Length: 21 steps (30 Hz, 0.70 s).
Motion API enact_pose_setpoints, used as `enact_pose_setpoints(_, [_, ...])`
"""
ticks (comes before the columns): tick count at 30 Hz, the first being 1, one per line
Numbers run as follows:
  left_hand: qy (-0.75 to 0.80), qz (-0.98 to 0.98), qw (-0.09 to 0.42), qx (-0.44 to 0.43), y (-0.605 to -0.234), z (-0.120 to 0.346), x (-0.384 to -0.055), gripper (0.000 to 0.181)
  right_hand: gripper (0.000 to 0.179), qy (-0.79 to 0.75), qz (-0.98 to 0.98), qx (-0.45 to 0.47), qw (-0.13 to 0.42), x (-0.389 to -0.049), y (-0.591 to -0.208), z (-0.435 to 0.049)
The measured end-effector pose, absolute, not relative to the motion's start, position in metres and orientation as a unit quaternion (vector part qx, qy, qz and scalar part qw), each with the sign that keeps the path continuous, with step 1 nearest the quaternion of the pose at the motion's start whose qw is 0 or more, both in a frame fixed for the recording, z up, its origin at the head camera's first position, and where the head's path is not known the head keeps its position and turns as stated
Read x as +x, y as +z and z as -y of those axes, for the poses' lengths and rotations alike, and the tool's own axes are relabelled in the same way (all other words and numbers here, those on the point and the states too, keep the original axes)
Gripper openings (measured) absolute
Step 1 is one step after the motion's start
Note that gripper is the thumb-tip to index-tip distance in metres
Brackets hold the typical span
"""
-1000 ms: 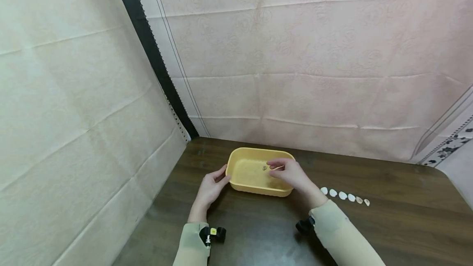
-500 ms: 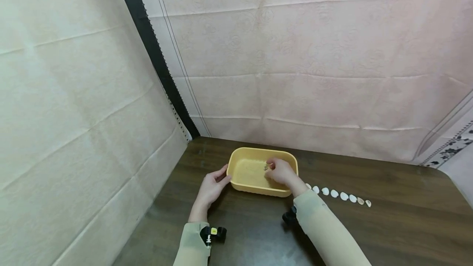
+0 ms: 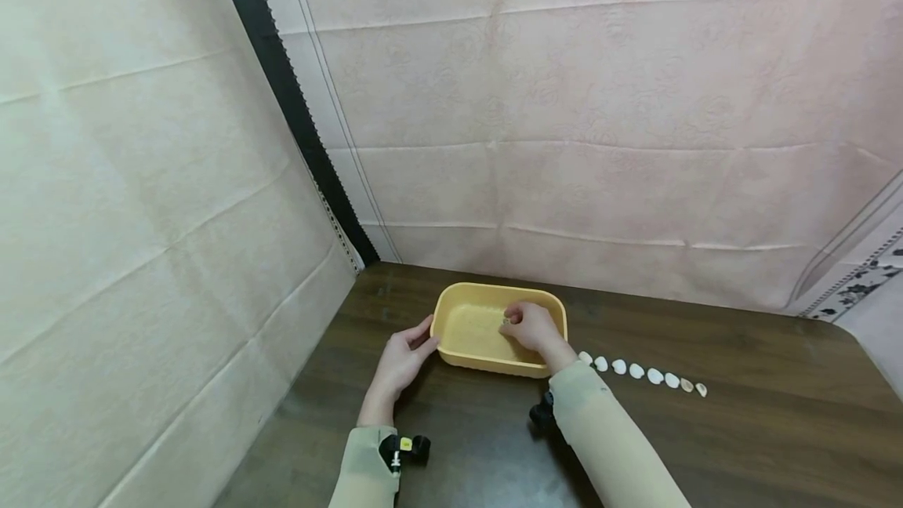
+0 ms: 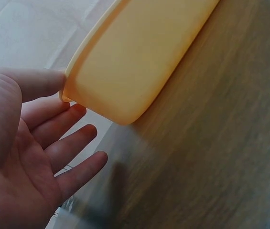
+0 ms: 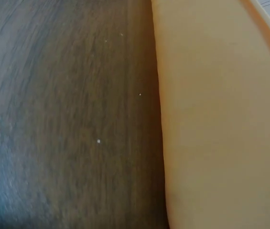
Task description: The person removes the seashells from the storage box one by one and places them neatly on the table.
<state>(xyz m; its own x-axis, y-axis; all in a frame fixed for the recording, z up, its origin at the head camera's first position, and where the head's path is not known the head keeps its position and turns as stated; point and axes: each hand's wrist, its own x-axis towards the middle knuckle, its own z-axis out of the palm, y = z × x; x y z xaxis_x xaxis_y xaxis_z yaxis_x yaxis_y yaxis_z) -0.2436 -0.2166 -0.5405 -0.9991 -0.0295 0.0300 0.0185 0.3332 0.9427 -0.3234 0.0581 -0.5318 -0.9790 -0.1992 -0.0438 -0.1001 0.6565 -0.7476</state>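
A yellow plastic basin [image 3: 469,328] stands on the dark wooden table. My left hand [image 3: 399,365] pinches its left rim between thumb and index finger, while the other fingers [image 4: 72,145] are spread away from it in the left wrist view. My right hand [image 3: 532,328] reaches into the basin over its right side. Its thumb and index fingertips close around a small brownish thing [image 3: 505,322], too tiny to name. The right wrist view shows the basin's outer wall [image 5: 221,114], with the hand out of sight.
A row of several whitish, shell-like discs [image 3: 637,371] lies on the table [image 3: 762,414] right of the basin. Tiny white specks [image 5: 98,141] dot the wood in front of it. Cloth walls [image 3: 600,139] stand behind and at left.
My right hand has moved left and deeper into the basin, its fingertips drawing together at the small thing. More of the disc row shows now. My left hand has stayed on the rim.
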Motion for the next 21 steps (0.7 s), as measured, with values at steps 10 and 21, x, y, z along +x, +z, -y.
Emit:
enact_pose_setpoints(10, [-0.580,0.814,0.026,-0.004,-0.5415,0.2175,-0.2441,0.051,0.021,-0.397,-0.914,-0.070,0.039,-0.3252,-0.5353,-0.0552])
enact_pose_setpoints(21, [-0.574,0.818,0.029,-0.004,-0.5435,0.2187,-0.2449,0.051,0.013,-0.388,-0.918,-0.075,0.042,-0.3212,-0.5338,-0.0543])
